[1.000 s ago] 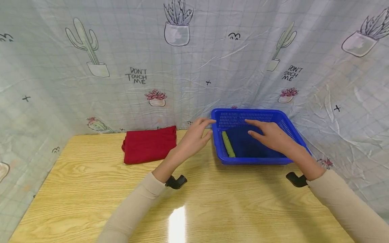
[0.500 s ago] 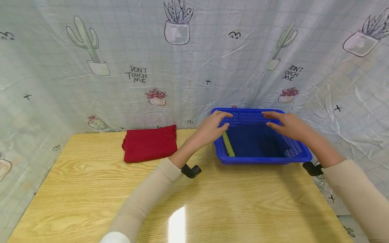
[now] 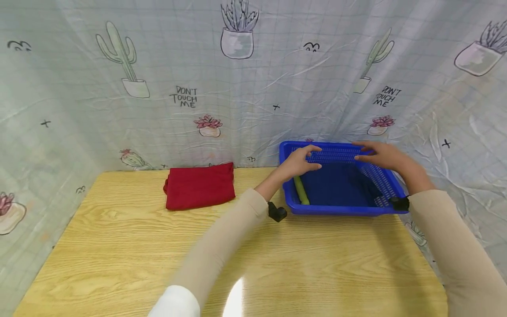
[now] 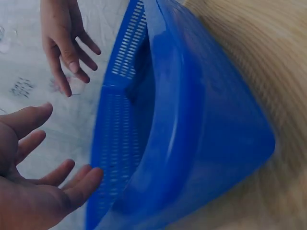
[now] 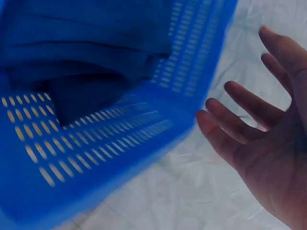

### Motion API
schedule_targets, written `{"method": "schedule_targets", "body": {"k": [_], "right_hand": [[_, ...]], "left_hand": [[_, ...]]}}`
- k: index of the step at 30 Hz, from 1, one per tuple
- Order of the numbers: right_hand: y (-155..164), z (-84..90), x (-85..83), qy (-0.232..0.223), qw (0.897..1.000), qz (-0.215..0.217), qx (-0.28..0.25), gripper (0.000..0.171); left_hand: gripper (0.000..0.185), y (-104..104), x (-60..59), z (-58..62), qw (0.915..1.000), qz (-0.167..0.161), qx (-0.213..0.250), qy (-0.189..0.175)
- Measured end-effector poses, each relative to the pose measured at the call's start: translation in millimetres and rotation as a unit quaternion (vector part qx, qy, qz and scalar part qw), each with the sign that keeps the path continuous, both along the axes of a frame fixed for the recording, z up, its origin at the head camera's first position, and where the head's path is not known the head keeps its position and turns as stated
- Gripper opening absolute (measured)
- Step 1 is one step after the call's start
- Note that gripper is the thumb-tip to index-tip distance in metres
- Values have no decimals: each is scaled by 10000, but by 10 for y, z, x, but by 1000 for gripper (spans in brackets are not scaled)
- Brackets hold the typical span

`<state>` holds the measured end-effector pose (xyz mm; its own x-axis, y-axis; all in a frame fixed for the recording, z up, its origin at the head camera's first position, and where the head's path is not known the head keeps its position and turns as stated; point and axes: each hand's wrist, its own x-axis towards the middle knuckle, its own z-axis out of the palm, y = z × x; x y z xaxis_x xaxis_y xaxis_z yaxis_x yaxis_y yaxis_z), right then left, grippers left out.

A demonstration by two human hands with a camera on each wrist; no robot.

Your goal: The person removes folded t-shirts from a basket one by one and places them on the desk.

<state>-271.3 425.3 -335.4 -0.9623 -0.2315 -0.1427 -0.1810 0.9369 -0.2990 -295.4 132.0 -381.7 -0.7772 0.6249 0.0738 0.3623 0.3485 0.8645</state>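
Observation:
A blue mesh basket [image 3: 341,210] stands at the table's back right. Inside it, a green rolled piece [image 3: 301,190] lies along the left wall beside dark blue cloth [image 3: 336,187]. My left hand [image 3: 303,159] is open, fingers spread, at the basket's far left corner. In the left wrist view its fingertips [image 4: 88,178] reach the basket's [image 4: 192,134] outer mesh wall; whether they touch is unclear. My right hand [image 3: 378,155] is open at the far right corner. In the right wrist view its fingers [image 5: 225,139] are spread just beside the basket's [image 5: 96,143] corner. Neither hand holds anything.
A folded red cloth [image 3: 200,191] lies at the back of the wooden table [image 3: 119,255], left of the basket. A cactus-print curtain [image 3: 190,97] hangs close behind and around the table. The table's right edge runs just past the basket.
Both hands have reached farther back, from the basket's near and middle part to its far corners, and have moved apart. The basket and red cloth have stayed put.

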Motion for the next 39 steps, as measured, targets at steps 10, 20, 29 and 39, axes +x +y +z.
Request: {"method": "schedule_targets", "body": {"k": [10, 20, 29, 39], "right_hand": [[150, -447, -136, -2159, 9627, -911, -1354, 75], [124, -696, -207, -1940, 9523, -1226, -2010, 71], [138, -716, -228, -1526, 9515, -1002, -2477, 63], [200, -745, -295, -2083, 9434, -745, -2470, 72]], "left_hand": [[71, 348, -193, -418, 9762, 981, -202, -1926], [61, 400, 15, -459, 9434, 1647, 543, -2828], [31, 442, -12, -522, 9309, 1661, 652, -3188], [48, 417, -106, -511, 9093, 1047, 1157, -3858]]}}
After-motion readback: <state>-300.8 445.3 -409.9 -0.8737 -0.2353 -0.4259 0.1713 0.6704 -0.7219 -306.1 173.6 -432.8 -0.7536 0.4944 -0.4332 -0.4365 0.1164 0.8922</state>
